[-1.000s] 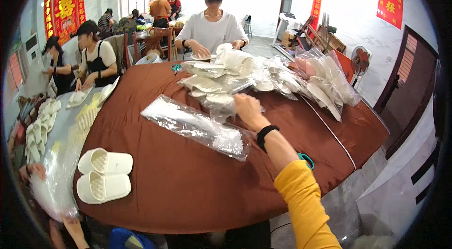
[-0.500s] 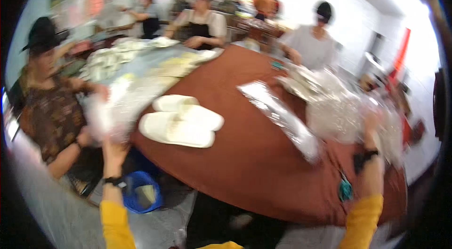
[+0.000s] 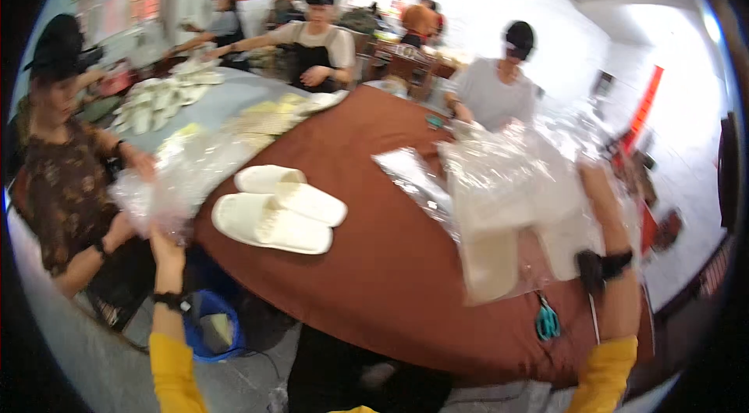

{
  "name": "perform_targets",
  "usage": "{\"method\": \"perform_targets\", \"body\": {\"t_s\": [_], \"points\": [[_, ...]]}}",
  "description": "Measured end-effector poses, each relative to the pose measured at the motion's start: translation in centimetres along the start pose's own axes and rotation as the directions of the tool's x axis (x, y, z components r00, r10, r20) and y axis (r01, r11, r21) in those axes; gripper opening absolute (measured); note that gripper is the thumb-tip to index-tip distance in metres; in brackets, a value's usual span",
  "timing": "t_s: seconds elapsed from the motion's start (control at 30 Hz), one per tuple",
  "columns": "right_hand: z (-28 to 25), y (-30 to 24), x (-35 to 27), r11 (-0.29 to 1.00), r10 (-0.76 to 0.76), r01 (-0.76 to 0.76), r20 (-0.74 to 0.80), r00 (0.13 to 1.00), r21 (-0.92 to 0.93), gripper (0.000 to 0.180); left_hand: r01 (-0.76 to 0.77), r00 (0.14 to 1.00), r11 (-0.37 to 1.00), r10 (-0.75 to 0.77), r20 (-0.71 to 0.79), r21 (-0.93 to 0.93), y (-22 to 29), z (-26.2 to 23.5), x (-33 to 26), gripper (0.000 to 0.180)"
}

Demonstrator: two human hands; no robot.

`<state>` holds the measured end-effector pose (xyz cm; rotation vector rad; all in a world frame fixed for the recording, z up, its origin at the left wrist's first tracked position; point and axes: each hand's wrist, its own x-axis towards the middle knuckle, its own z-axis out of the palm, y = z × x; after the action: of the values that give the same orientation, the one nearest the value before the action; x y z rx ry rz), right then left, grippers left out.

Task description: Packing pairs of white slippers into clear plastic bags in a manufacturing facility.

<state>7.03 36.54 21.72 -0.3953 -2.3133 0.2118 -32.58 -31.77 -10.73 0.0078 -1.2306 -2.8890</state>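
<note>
Your slippers (image 3: 277, 206) lie near the table's (image 3: 390, 272) left edge; bagged slippers (image 3: 507, 218) right; scissors (image 3: 546, 323) at the front edge.

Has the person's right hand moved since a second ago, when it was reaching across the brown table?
Yes. The right hand has come off the far pile and now lifts clear bags of slippers above the near part of the brown table.

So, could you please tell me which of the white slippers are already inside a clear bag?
The pair in the bag that the right hand lifts; the two slippers near the table's left edge lie bare on the brown cloth.
</note>
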Motion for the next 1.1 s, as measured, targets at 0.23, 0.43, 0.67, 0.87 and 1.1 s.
{"method": "perform_targets", "body": {"t_s": [0.23,0.43,0.67,0.87,1.1], "points": [[3.9,-4.7,-8.2,0.708,0.357,-0.544,0.438,0.825,0.449,0.042,0.119,0.989,0.993,-0.121,-0.091,-0.023,-4.0,1.9,-1.7,0.055],[1.7,-7.4,-17.4,0.975,0.18,-0.207,0.276,0.944,0.074,0.051,-0.215,0.964,0.856,0.264,-0.039,0.47,-4.3,5.5,-10.6,0.041],[1.1,-8.4,-27.6,0.289,0.444,-0.894,0.78,0.441,0.342,0.058,-0.519,0.703,0.634,-0.063,0.708,0.573,-3.5,22.5,-24.5,0.017],[8.6,-10.8,-29.5,0.211,0.514,-0.709,0.541,0.666,0.673,0.056,-0.898,0.234,0.381,-0.004,0.972,0.218,-10.5,31.1,-24.9,0.045],[2.7,-8.7,-28.7,0.543,0.442,-0.628,0.446,0.778,0.558,0.048,-0.88,0.457,0.078,-0.123,0.881,0.468,-14.8,24.6,-16.1,0.046]]}}
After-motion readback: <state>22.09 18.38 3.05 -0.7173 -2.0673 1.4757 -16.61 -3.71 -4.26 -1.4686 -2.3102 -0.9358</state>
